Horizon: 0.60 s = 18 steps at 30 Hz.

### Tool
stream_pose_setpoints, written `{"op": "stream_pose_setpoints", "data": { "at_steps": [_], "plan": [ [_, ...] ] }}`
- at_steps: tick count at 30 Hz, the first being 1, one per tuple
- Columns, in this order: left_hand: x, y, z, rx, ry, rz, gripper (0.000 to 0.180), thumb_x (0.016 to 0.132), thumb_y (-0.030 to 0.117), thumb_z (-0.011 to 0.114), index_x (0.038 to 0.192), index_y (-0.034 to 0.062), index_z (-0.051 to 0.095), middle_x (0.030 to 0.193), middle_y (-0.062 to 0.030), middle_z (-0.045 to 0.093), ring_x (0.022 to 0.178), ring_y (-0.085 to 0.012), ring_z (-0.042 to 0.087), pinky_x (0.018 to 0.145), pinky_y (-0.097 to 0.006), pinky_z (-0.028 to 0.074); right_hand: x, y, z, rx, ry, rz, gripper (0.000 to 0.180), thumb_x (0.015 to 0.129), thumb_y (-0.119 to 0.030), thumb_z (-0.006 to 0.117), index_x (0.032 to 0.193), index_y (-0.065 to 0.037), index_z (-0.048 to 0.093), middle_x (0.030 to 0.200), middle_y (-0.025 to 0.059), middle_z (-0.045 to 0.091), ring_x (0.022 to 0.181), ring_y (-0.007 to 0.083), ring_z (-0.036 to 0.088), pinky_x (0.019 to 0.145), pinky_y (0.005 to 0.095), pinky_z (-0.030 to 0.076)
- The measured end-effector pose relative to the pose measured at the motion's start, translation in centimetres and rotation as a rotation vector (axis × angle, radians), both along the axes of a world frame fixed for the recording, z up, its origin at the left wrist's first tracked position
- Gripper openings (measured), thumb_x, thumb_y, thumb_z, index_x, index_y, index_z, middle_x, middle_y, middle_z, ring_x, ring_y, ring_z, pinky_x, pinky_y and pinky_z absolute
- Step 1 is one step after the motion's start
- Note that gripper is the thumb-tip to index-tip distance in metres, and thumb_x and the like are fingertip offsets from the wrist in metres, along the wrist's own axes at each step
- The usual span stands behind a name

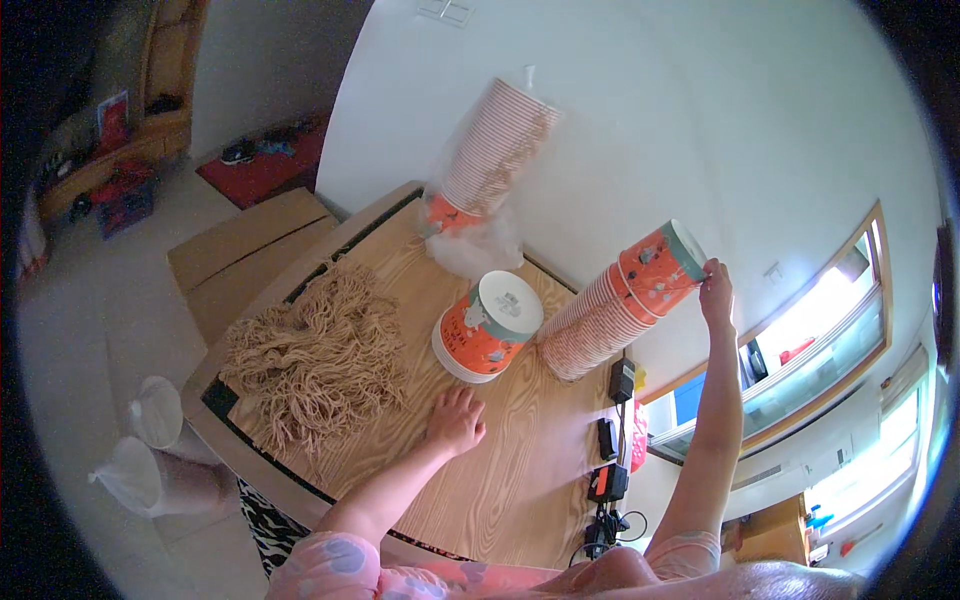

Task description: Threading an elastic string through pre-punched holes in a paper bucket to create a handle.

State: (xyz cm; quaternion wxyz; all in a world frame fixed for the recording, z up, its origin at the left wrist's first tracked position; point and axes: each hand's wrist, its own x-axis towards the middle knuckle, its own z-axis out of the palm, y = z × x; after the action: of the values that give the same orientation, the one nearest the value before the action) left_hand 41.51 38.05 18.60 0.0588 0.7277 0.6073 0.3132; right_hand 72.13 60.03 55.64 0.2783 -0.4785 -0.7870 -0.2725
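Observation:
A tall stack of nested orange paper buckets (600, 325) stands upside down on the right side of the table. My right hand (715, 290) is closed on the base edge of the topmost paper bucket (662, 268), which has a green band near its base. Much of that bucket's side shows above the rims below it. A single orange paper bucket (478, 340) rests upside down in the middle of the table, white base up. Just in front of it my left hand (458, 420) lies on the tabletop, fingers slightly bent and apart, holding nothing.
Another bucket stack (500, 145) in clear plastic stands by the wall. A heap of beige cord (315, 360) covers the table's left part. Power adapters and cables (607, 485) line the right edge. A cardboard box (250, 250) and white bags (155, 475) are on the floor.

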Motion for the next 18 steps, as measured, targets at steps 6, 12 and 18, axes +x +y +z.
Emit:
{"op": "stream_pose_setpoints", "data": {
  "at_steps": [6, 12, 18],
  "plan": [
    [0.2, 0.3, -0.4, 0.009, 0.034, 0.001, 0.045, 0.077, 0.037, 0.054, 0.113, 0.0078, 0.052, 0.126, -0.0162, 0.044, 0.121, -0.0315, 0.036, 0.096, -0.050, 0.029, -0.4, -0.3, -0.4, -0.006, 0.001, -0.028, 0.030, 0.073, 0.012, 0.037, 0.094, -0.007, 0.046, 0.090, 0.0164, 0.052, 0.081, 0.0380, 0.055, 0.067, 0.0445, 0.044],
    [0.4, 0.6, -1.1, 0.002, 0.021, -0.011, 0.045, 0.077, 0.037, 0.054, 0.112, 0.0077, 0.052, 0.127, -0.0169, 0.043, 0.122, -0.0326, 0.035, 0.095, -0.051, 0.029, 0.0, 0.0, -0.8, -0.009, -0.050, -0.036, 0.024, 0.081, 0.004, 0.039, 0.098, -0.010, 0.046, 0.094, 0.0158, 0.051, 0.084, 0.0408, 0.056, 0.067, 0.0494, 0.047],
    [0.3, 0.6, -0.8, 0.014, 0.013, -0.019, 0.045, 0.077, 0.036, 0.055, 0.112, 0.0075, 0.052, 0.124, -0.0178, 0.044, 0.118, -0.0335, 0.037, 0.094, -0.052, 0.029, 0.1, 0.0, -1.4, -0.023, -0.030, -0.033, 0.026, 0.080, 0.006, 0.039, 0.098, -0.010, 0.047, 0.096, 0.0157, 0.052, 0.087, 0.0401, 0.056, 0.069, 0.0484, 0.047]
  ]
}}
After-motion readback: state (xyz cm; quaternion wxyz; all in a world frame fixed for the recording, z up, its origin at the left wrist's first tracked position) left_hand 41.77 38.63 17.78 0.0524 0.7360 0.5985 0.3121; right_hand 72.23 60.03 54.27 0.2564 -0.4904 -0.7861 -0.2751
